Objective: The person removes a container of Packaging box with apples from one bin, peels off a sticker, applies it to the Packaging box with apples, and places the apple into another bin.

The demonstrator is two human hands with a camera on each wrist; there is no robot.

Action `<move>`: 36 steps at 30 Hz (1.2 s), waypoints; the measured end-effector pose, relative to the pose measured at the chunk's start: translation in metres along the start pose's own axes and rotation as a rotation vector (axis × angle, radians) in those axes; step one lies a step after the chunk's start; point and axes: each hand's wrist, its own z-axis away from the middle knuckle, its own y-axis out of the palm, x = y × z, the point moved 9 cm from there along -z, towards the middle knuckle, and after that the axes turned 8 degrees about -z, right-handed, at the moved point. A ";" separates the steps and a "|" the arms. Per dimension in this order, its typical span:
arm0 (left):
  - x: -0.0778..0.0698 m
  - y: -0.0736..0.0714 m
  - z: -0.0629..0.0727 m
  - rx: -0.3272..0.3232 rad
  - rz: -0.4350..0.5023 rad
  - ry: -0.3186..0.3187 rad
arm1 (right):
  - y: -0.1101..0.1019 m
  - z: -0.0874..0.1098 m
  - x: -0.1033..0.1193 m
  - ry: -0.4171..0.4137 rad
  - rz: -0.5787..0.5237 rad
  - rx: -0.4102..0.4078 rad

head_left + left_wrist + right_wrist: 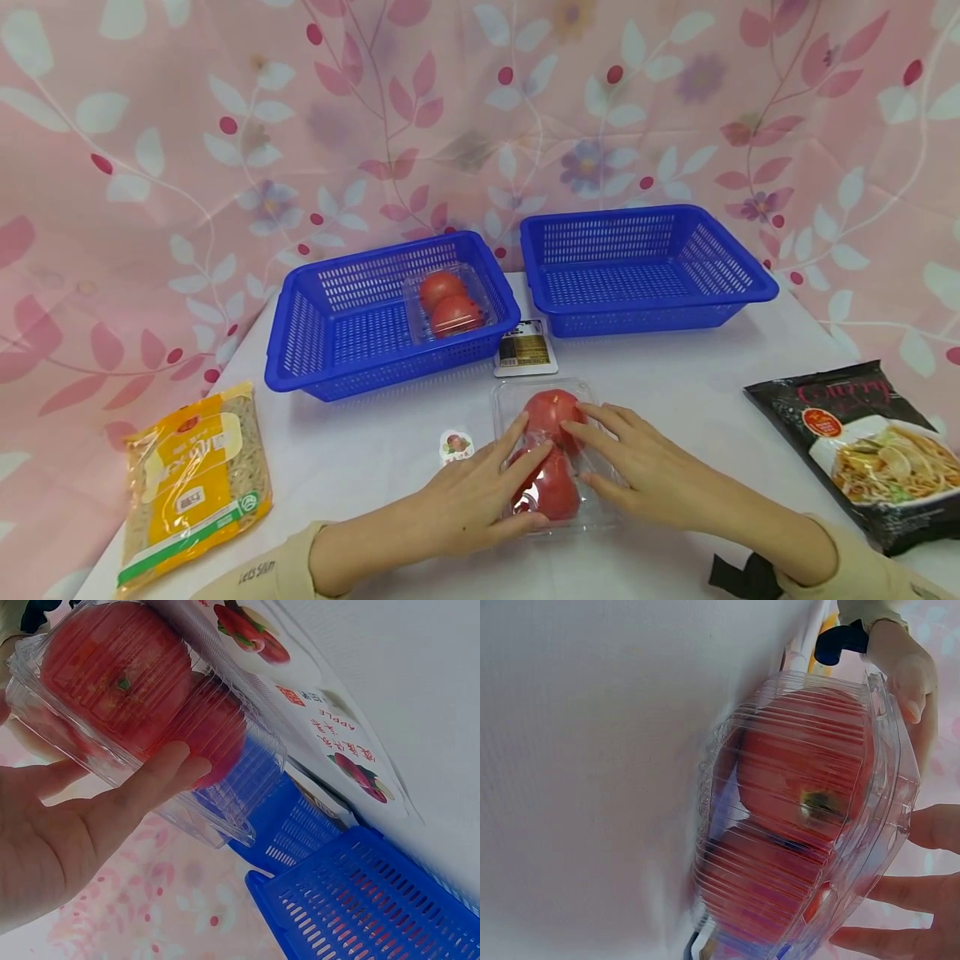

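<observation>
A clear plastic clamshell box (588, 518) holding two red tomatoes (558, 492) lies at the front middle of the table. My left hand (480, 500) rests on its left side and lid, fingers extended. From the right, my right hand (645, 462) touches the lid and edge with spread, fairly straight fingers. In the right wrist view, those fingertips (855, 939) meet the box's rim. The left wrist view shows the left fingers (161, 769) against the box's ribbed side. Left of the box lies a white fruit-printed label (455, 446).
A blue basket (303, 375) at back left contains another clamshell with two tomatoes (450, 304). Beside it stands a second blue basket (645, 321). A small flat pack (527, 350) lies between them. A yellow bag (195, 487) is at left; a black noodle bag (862, 458) at right.
</observation>
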 end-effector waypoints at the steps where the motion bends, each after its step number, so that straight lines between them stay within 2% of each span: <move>1: 0.000 0.000 0.000 0.001 -0.001 0.000 | -0.001 0.000 0.000 -0.006 0.011 -0.011; 8: 0.004 -0.003 0.002 -0.003 -0.026 -0.004 | -0.004 -0.004 0.003 -0.044 0.034 -0.043; 14: 0.018 -0.008 0.007 -0.002 -0.032 -0.065 | -0.004 -0.007 0.008 -0.100 0.048 -0.066; 18: 0.033 -0.013 0.014 -0.019 -0.022 -0.122 | -0.003 -0.009 0.013 -0.139 0.053 -0.085; 26: 0.078 -0.032 0.039 -0.125 -0.016 -0.309 | 0.000 -0.015 0.020 -0.165 0.039 -0.079; 30: 0.092 -0.028 0.047 -0.109 -0.018 -0.349 | 0.000 -0.018 0.026 -0.207 0.032 -0.097; 36: 0.108 -0.008 0.053 -0.016 -0.013 -0.396 | 0.001 -0.021 0.039 -0.317 0.034 -0.139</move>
